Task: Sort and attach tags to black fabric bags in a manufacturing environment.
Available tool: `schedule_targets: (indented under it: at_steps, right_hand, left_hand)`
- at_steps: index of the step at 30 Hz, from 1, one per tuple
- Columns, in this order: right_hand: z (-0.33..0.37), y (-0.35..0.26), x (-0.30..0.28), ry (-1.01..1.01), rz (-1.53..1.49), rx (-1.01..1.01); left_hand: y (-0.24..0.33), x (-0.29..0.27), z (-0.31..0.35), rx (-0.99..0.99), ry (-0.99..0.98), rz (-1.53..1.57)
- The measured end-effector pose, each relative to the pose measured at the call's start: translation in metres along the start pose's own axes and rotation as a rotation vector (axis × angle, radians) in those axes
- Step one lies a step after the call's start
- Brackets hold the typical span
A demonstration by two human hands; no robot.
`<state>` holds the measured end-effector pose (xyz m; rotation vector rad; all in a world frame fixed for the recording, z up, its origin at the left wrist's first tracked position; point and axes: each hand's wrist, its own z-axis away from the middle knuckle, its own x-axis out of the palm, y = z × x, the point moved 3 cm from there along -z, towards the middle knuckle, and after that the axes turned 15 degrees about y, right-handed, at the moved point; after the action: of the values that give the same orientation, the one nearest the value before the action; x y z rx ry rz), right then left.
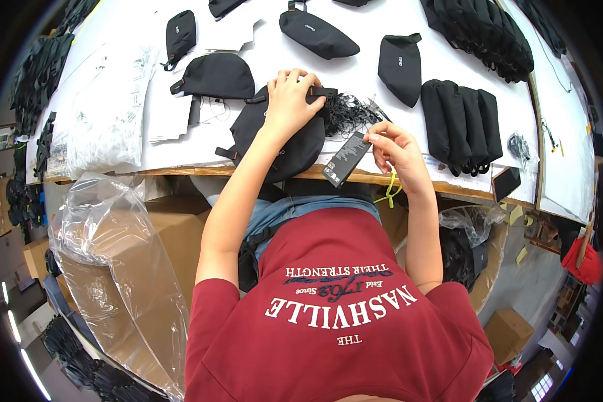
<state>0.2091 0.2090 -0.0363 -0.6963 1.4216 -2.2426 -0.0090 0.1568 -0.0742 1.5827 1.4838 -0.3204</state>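
Observation:
A rounded black pouch (287,149) lies at the table's front edge, directly before me. My left hand (291,104) grips its upper side, fingers curled over the fabric and thumb near a small dark tab (325,92). Between the thumb and fingers of my right hand (396,153) is a black hang tag (346,159) with pale print, held tilted by its upper end. Just beyond the tag lies a tangled heap of black cords (347,115). A pair of small metal snips (380,110) rests beside the heap, partly hidden.
More black pouches (317,33) are spread over the white table (355,74). Several stand in rows at the right (461,127). Clear plastic bags (110,114) pile up at the left. A phone (506,183) sits at the front right edge. Cardboard boxes (124,268) stand below.

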Motion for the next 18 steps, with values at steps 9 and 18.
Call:
schedule_targets:
  at_steps: [9, 18]
  right_hand:
    - [0.011, -0.011, 0.008, 0.068, 0.04, -0.079]
    - [0.03, -0.032, 0.056, 0.042, 0.463, -0.416]
  left_hand:
    - [0.022, -0.053, -0.005, -0.239, 0.178, 0.372]
    - [0.075, -0.121, 0.058, -0.396, 0.196, 0.303]
